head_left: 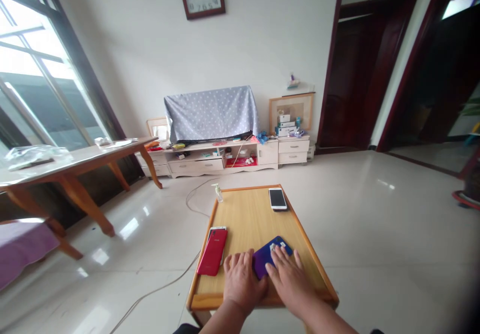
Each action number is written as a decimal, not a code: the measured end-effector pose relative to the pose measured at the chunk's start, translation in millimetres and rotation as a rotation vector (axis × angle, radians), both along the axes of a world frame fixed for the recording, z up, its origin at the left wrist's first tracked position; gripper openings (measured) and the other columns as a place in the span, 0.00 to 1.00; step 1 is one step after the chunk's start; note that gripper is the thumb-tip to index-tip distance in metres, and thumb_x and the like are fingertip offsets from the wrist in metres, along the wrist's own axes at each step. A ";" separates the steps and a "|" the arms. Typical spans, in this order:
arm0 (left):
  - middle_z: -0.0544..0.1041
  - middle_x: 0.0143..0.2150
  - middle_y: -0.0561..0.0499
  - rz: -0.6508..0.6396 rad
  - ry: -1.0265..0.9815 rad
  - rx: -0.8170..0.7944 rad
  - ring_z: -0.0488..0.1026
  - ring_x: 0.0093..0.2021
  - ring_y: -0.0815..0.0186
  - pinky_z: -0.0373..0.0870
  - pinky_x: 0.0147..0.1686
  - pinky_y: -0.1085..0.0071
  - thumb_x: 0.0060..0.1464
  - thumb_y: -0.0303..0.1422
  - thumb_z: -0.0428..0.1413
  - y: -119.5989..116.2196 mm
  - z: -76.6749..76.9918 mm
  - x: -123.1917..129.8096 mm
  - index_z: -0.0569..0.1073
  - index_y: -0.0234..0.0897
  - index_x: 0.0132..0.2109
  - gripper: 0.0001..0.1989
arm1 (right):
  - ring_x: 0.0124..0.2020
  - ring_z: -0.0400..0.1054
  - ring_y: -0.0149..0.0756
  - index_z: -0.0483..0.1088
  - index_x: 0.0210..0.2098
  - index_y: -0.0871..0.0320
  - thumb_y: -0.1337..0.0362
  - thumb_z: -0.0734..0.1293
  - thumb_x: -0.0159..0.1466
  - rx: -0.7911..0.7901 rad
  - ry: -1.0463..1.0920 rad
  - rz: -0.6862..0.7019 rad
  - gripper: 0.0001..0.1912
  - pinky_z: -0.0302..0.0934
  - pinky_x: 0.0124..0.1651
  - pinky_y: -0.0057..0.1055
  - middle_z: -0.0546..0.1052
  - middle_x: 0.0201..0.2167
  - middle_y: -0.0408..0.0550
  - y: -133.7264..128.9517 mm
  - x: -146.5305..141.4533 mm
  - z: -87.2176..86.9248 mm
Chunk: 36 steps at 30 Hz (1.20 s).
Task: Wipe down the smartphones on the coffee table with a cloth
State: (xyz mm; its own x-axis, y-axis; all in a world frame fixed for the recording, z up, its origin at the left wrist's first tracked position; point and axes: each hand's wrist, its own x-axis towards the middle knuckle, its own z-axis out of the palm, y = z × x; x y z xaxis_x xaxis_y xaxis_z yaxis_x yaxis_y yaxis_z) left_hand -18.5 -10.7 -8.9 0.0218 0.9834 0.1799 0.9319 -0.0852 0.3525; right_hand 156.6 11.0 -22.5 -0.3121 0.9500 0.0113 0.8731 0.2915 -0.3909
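Head view: your cupped left hand (243,280) and flattened right hand (290,276) touch one glossy blue-purple phone (263,260); left of it lies one red oblong phone (213,252).

Left hand (242,280) and right hand (290,279) touch a blue-purple phone (264,260)

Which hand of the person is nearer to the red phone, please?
Left. The left hand is just to the right of the red phone, beside the blue phone; the right hand is farther right, partly over the blue phone.
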 end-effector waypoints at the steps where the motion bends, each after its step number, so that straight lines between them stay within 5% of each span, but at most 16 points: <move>1: 0.76 0.54 0.46 -0.001 -0.005 -0.012 0.66 0.57 0.52 0.44 0.66 0.53 0.50 0.45 0.54 -0.5 -0.3 -0.8 0.68 0.45 0.60 0.29 | 0.72 0.44 0.48 0.54 0.70 0.57 0.43 0.44 0.72 0.003 0.030 0.073 0.37 0.26 0.72 0.54 0.54 0.70 0.51 -7.7 -6.3 -0.5; 4: 0.76 0.54 0.46 0.006 -0.027 -0.031 0.66 0.58 0.52 0.44 0.66 0.53 0.51 0.43 0.53 -2.2 -0.3 -1.8 0.68 0.45 0.60 0.28 | 0.72 0.46 0.46 0.54 0.70 0.51 0.43 0.44 0.72 0.003 0.090 0.210 0.34 0.29 0.72 0.54 0.57 0.69 0.47 -18.2 -13.2 -1.4; 11: 0.76 0.53 0.45 0.024 -0.060 0.003 0.66 0.56 0.50 0.42 0.67 0.49 0.47 0.49 0.56 -6.3 3.4 -1.0 0.69 0.45 0.58 0.32 | 0.71 0.47 0.51 0.61 0.67 0.56 0.46 0.47 0.73 0.057 -0.034 -0.042 0.33 0.31 0.71 0.59 0.58 0.69 0.53 13.9 7.2 -8.4; 18: 0.73 0.57 0.44 -0.012 -0.022 -0.065 0.64 0.59 0.51 0.40 0.67 0.49 0.53 0.52 0.50 -5.9 -4.2 -8.9 0.65 0.44 0.63 0.33 | 0.70 0.52 0.47 0.61 0.66 0.48 0.45 0.49 0.73 -0.020 0.166 0.284 0.30 0.34 0.72 0.55 0.64 0.66 0.47 -19.6 -24.8 2.6; 22: 0.71 0.60 0.44 -0.015 0.009 -0.082 0.62 0.61 0.51 0.38 0.68 0.49 0.52 0.54 0.51 -6.2 -7.2 -10.7 0.62 0.43 0.67 0.38 | 0.68 0.55 0.46 0.68 0.62 0.48 0.45 0.47 0.73 -0.046 0.174 0.309 0.30 0.32 0.72 0.54 0.68 0.63 0.48 -15.8 -27.9 13.3; 26: 0.64 0.68 0.46 -0.040 0.033 -0.096 0.60 0.63 0.48 0.39 0.67 0.46 0.53 0.56 0.50 -5.3 -11.1 -10.1 0.64 0.48 0.65 0.36 | 0.69 0.53 0.45 0.60 0.67 0.46 0.47 0.46 0.74 -0.040 0.168 0.324 0.29 0.32 0.72 0.54 0.66 0.65 0.48 -10.3 -39.6 13.0; 32: 0.65 0.67 0.46 -0.007 0.026 -0.004 0.63 0.62 0.48 0.44 0.66 0.47 0.53 0.51 0.52 -0.1 -18.0 -4.6 0.66 0.47 0.64 0.33 | 0.70 0.51 0.42 0.59 0.68 0.48 0.47 0.44 0.74 -0.022 0.135 0.257 0.30 0.29 0.72 0.52 0.64 0.67 0.47 9.2 -35.9 0.0; 36: 0.74 0.58 0.42 0.030 0.024 0.037 0.65 0.59 0.49 0.45 0.66 0.50 0.48 0.48 0.57 3.5 -17.7 -2.0 0.62 0.39 0.66 0.40 | 0.71 0.49 0.45 0.63 0.66 0.54 0.49 0.45 0.74 0.029 0.030 -0.038 0.31 0.28 0.72 0.53 0.63 0.67 0.50 39.7 -5.4 -7.7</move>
